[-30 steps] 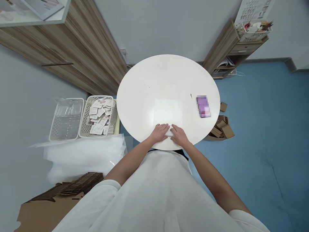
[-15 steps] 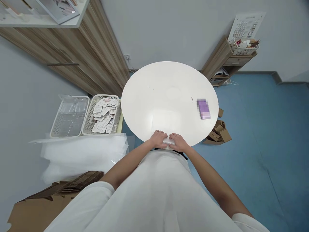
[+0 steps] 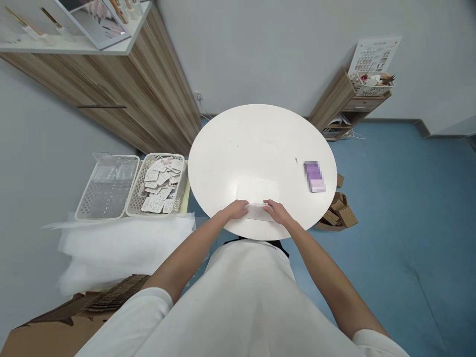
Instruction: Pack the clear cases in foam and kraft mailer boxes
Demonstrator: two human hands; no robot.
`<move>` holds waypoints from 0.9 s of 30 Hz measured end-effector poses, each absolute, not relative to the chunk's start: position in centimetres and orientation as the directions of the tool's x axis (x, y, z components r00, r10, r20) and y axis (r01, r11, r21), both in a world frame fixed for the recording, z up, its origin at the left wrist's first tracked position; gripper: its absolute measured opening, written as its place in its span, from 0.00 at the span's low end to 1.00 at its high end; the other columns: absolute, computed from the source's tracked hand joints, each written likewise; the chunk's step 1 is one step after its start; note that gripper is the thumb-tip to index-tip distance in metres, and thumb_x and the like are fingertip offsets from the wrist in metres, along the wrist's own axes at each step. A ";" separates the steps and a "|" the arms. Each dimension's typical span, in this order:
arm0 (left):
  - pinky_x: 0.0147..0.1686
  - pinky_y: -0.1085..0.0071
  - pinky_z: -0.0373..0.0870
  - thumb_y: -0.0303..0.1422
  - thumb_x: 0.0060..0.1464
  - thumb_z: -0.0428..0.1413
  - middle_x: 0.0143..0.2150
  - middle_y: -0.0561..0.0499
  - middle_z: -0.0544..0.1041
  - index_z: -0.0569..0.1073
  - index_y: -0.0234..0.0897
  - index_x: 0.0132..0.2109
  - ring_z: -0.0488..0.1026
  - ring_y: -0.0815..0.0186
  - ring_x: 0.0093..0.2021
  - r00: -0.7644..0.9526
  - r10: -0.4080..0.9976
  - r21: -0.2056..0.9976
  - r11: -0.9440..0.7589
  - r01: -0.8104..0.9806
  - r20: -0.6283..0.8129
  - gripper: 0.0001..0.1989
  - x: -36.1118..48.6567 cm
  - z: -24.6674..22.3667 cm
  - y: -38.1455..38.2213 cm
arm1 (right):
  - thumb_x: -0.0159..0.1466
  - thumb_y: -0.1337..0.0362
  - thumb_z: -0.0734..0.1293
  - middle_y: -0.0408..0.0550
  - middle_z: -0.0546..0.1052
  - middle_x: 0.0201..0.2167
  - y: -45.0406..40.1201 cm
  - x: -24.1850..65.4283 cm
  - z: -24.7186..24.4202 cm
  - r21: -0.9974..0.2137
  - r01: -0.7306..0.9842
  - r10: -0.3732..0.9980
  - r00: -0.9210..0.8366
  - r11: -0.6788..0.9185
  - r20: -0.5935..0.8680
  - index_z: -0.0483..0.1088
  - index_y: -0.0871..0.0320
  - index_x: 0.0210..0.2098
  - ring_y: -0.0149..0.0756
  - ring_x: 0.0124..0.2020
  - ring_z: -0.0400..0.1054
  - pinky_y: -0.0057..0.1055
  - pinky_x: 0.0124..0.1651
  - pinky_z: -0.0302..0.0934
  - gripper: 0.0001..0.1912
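Item, in hand: one translucent white thin folded sheet [image 3: 259, 213], plastic-like, lying at the near middle of the white oval bench [image 3: 260, 130]. A brighter patch just beyond it may be more sheet or glare; we cannot tell. We judge it light, soft and limp, probably slippery, easily creased; best taken at both ends of the fold, fingers over, thumbs under.

Left hand [image 3: 238, 208]: partly curled at the fold's left end. Right hand [image 3: 277, 212]: fingers and thumb bent at its right end. Both touch it; whether either pinches it, we cannot tell.

Containers, left of the bench: one white perforated plastic basket [image 3: 85, 204], holding clear plastic packaging [image 3: 115, 186]; just right of it, a second white lattice-walled basket [image 3: 180, 188], heaped with white printed cards [image 3: 159, 184].

Right of the bench: one open brown cardboard box [image 3: 348, 216], holding smaller cardboard pieces [image 3: 330, 216].

Far right: one small white openwork basket [image 3: 368, 90], mixed contents, too small to identify.
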State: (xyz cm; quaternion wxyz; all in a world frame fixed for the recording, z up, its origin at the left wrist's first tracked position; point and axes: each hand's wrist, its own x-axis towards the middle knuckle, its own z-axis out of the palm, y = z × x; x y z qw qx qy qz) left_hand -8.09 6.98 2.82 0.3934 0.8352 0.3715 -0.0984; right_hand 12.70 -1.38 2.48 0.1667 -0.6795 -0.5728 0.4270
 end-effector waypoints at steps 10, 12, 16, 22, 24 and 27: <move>0.32 0.71 0.63 0.34 0.53 0.44 0.36 0.47 0.74 0.69 0.37 0.35 0.70 0.62 0.36 0.518 0.719 0.571 -0.205 0.795 -0.463 0.11 -9.7 0.3 7.9 | 0.58 0.60 0.59 0.46 0.72 0.41 0.3 13.1 1.1 -0.735 0.519 0.882 0.087 -0.437 -0.463 0.66 0.54 0.40 0.33 0.42 0.65 0.30 0.44 0.58 0.12; 0.31 0.71 0.63 0.34 0.54 0.43 0.34 0.47 0.74 0.69 0.36 0.34 0.70 0.62 0.34 0.490 0.741 0.559 -0.188 0.808 -0.459 0.11 -9.8 0.1 7.8 | 0.57 0.62 0.59 0.46 0.72 0.40 0.6 13.3 0.6 -0.730 0.531 0.890 0.110 -0.430 -0.443 0.66 0.55 0.41 0.33 0.42 0.65 0.30 0.43 0.58 0.12; 0.31 0.69 0.62 0.33 0.54 0.42 0.32 0.47 0.73 0.69 0.36 0.35 0.69 0.62 0.33 0.436 0.777 0.526 -0.162 0.835 -0.454 0.12 -9.8 -0.2 7.2 | 0.57 0.65 0.58 0.45 0.72 0.36 0.5 13.8 -0.1 -0.675 0.582 0.890 0.258 -0.453 -0.376 0.63 0.55 0.46 0.34 0.39 0.65 0.32 0.41 0.58 0.17; 0.44 0.63 0.61 0.35 0.54 0.46 0.52 0.41 0.64 0.60 0.34 0.53 0.62 0.56 0.50 0.357 0.925 0.458 -0.264 0.849 -0.128 0.20 -9.5 0.7 5.0 | 0.54 0.61 0.60 0.54 0.66 0.46 -3.3 14.7 -0.8 -0.688 0.447 0.763 0.596 -0.572 -0.248 0.55 0.60 0.54 0.38 0.44 0.62 0.34 0.46 0.58 0.27; 0.49 0.60 0.58 0.35 0.54 0.46 0.56 0.41 0.60 0.57 0.35 0.56 0.57 0.55 0.55 0.433 0.901 0.426 -0.378 0.822 -0.035 0.22 -9.0 1.2 4.2 | 0.54 0.59 0.60 0.53 0.65 0.47 -5.6 14.6 -1.0 -0.716 0.319 0.692 0.651 -0.621 -0.311 0.53 0.60 0.55 0.37 0.44 0.63 0.33 0.46 0.58 0.30; 0.52 0.59 0.53 0.35 0.54 0.46 0.58 0.42 0.58 0.59 0.37 0.55 0.54 0.55 0.57 0.652 0.758 0.381 -0.601 0.702 -0.006 0.21 -8.2 1.6 2.8 | 0.53 0.57 0.61 0.51 0.68 0.44 -8.4 13.6 -1.3 -0.724 0.167 0.650 0.604 -0.669 -0.461 0.57 0.58 0.52 0.35 0.39 0.66 0.32 0.44 0.60 0.27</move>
